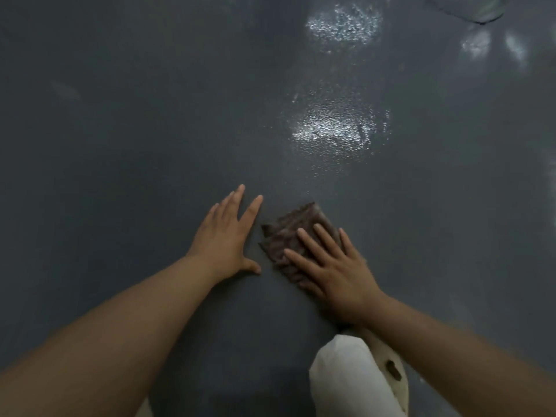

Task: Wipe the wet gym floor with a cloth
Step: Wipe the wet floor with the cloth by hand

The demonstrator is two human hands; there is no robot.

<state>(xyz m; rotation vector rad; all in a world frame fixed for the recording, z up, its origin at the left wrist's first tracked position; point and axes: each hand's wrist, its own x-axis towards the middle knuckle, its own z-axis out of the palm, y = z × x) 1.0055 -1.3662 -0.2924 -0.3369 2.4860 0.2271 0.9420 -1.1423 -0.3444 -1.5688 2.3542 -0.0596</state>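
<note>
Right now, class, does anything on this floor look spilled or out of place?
Yes. Shiny wet patches glisten on the dark floor, ahead of the brown cloth under the flat right hand. Another patch lies farther off. The left hand rests on the floor.

I count two hands, the left hand [224, 236] and the right hand [337, 267], one brown cloth [293, 233], one pale knee [346, 377], and two glistening wet patches [334, 130] ahead.
</note>
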